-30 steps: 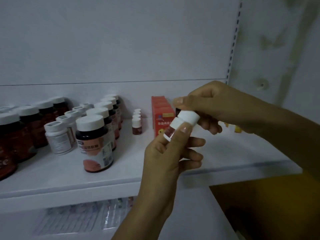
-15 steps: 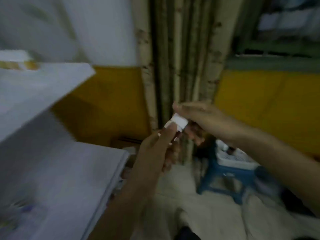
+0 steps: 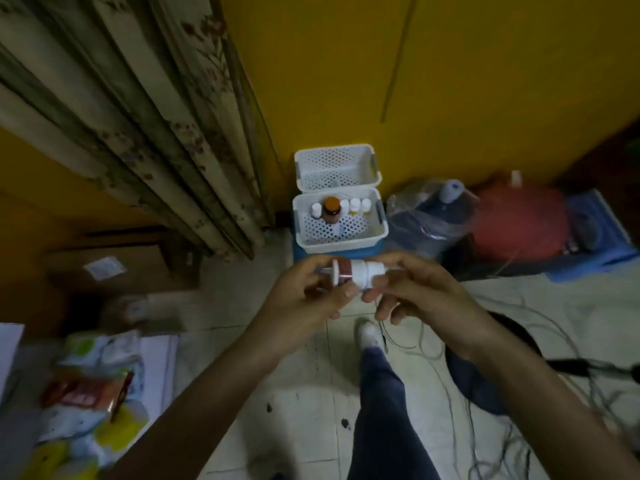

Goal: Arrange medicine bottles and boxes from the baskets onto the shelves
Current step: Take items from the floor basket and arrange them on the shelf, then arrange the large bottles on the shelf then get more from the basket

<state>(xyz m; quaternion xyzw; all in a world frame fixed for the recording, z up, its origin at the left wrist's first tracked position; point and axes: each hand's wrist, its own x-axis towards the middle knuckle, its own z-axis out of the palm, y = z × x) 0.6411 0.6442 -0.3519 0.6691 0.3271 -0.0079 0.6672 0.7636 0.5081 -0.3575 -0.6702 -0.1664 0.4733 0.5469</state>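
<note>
Left fingers (image 3: 313, 269) were pinched on the base end of the small white bottle (image 3: 360, 274), and right fingers (image 3: 393, 263) were curled round its cap end, so both were clamped tight on the same thing! The bottle lay on its side between the left hand (image 3: 301, 299) and the right hand (image 3: 419, 294), with a reddish label band showing at its middle, held up in the air above the floor (image 3: 294, 375).

Just beyond the knuckles sat the nearer basket (image 3: 313, 237), white and perforated, on a blue stool (image 3: 300, 252). In it stood a brown bottle (image 3: 331, 210) with an orange cap and a row of little white bottles (image 3: 355, 204) along the back wall. Touching it behind was the farther basket (image 3: 346, 148), up against the yellow wall (image 3: 467, 64).

Out to the left hung a patterned curtain (image 3: 138, 98), with a cardboard box (image 3: 114, 271) below it. To the right lay a clear plastic bag (image 3: 422, 220). Below the hands showed a leg (image 3: 381, 410) in dark trousers, a white shoe (image 3: 369, 336), and cables (image 3: 502, 344) trailing over the tiles.
</note>
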